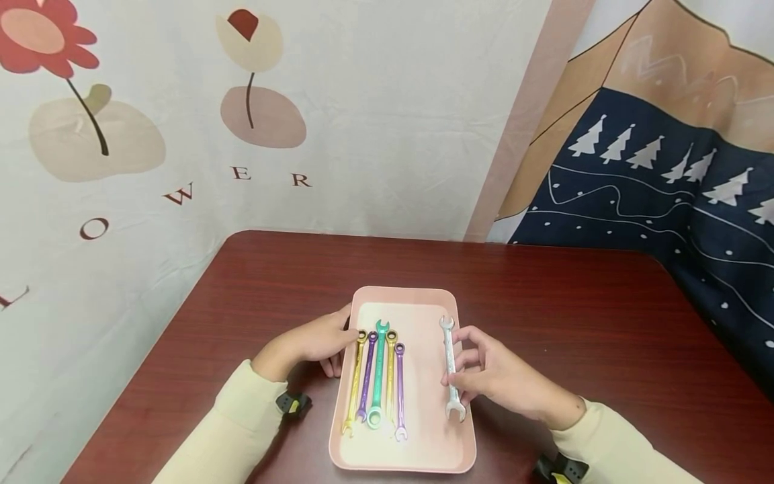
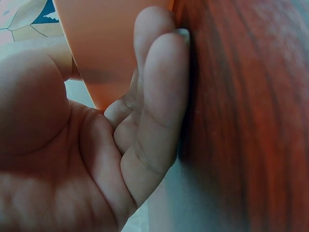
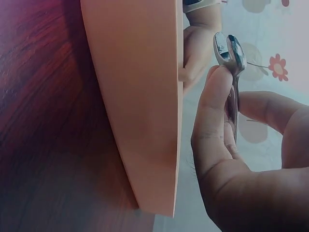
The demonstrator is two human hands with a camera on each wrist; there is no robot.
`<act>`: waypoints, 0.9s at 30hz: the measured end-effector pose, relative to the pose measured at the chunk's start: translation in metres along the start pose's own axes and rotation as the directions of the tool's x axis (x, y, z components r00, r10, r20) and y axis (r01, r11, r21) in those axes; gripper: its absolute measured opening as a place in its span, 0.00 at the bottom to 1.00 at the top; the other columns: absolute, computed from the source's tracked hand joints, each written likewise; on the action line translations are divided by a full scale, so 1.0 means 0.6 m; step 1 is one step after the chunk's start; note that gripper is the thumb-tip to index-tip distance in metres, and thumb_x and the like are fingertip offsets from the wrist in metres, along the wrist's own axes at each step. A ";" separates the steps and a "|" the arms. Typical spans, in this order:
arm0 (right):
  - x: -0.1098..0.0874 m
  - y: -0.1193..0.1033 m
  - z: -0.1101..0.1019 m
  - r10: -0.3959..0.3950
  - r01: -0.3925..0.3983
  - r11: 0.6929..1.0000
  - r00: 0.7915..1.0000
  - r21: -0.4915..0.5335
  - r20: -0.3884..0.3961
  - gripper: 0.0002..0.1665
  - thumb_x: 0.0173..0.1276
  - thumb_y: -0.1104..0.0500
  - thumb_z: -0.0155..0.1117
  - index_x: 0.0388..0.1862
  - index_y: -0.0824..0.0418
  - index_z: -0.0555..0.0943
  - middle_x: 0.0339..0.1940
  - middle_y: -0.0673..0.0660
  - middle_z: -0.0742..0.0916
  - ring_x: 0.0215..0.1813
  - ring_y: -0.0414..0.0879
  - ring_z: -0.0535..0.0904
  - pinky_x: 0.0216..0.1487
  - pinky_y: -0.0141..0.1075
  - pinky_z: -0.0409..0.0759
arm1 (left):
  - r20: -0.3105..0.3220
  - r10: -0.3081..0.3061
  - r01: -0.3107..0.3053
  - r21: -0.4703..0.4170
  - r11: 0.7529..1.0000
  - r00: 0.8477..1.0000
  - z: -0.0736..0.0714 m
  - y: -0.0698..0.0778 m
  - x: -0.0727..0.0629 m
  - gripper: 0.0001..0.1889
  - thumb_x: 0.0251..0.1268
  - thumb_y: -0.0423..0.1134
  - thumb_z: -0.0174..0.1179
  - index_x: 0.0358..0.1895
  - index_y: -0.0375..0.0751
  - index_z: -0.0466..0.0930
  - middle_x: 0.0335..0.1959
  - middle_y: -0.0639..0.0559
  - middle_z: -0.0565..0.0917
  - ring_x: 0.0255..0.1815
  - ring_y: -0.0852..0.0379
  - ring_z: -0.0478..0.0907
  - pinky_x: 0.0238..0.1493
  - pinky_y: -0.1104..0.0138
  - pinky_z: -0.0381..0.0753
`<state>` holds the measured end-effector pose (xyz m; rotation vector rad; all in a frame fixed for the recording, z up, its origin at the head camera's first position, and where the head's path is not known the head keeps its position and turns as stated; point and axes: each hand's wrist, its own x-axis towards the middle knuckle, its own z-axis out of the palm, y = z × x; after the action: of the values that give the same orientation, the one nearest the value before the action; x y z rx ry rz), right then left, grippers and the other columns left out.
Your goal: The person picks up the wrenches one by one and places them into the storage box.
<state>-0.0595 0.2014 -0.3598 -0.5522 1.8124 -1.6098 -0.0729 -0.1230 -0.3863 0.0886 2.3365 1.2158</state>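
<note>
My right hand pinches a silver open-end wrench between thumb and fingers, above the right side of the pink tray. Its forked jaw end points up past the fingertips in the right wrist view. At the tray's left edge, my left hand grips the rim, thumb over it and fingers low along the outer wall. Inside the tray, side by side toward the left, lie a green combination wrench, a yellow wrench, a purple wrench, a second yellow wrench and a smaller purple wrench.
The tray stands on a dark red wooden table, close to its front. Behind the table hang a pale curtain with printed flowers and a navy cloth with white trees.
</note>
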 end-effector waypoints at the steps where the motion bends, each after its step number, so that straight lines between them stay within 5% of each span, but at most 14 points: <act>1: 0.001 0.000 0.002 0.001 -0.001 1.000 1.000 0.003 0.000 0.36 0.65 0.68 0.65 0.64 0.75 0.56 0.37 0.63 0.87 0.31 0.44 0.84 0.33 0.37 0.88 | 0.001 0.002 -0.002 0.000 1.000 1.000 0.000 0.000 0.000 0.32 0.71 0.37 0.45 0.77 0.44 0.49 0.14 0.43 0.81 0.09 0.55 0.78 0.15 0.57 0.84; 16: 0.023 0.004 0.028 -0.017 0.016 0.999 1.000 -0.033 -0.010 0.36 0.63 0.69 0.67 0.63 0.72 0.58 0.32 0.55 0.82 0.25 0.40 0.82 0.30 0.38 0.88 | 0.002 0.005 -0.005 0.004 1.000 1.000 0.001 0.000 0.002 0.30 0.71 0.37 0.45 0.75 0.43 0.52 0.14 0.42 0.81 0.09 0.54 0.78 0.14 0.57 0.84; 21: 0.029 -0.001 0.039 0.009 -0.012 0.995 1.000 -0.099 -0.029 0.32 0.60 0.69 0.66 0.60 0.70 0.62 0.30 0.54 0.79 0.22 0.43 0.82 0.29 0.43 0.88 | 0.001 -0.016 0.016 -0.005 1.000 1.000 0.002 -0.001 0.002 0.31 0.72 0.37 0.45 0.76 0.45 0.51 0.15 0.42 0.82 0.09 0.54 0.78 0.15 0.58 0.84; 27: 0.037 -0.001 0.051 0.053 -0.059 0.982 0.998 -0.178 -0.039 0.29 0.59 0.70 0.65 0.58 0.69 0.65 0.28 0.55 0.79 0.21 0.44 0.81 0.27 0.37 0.86 | -0.005 -0.021 0.021 -0.006 1.000 1.000 0.001 0.001 0.002 0.31 0.73 0.38 0.46 0.77 0.46 0.51 0.17 0.42 0.82 0.09 0.54 0.79 0.15 0.57 0.84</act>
<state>-0.0535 0.1643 -0.3647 -0.5519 1.9932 -1.4352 -0.0740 -0.1219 -0.3865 0.0592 2.3318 1.2146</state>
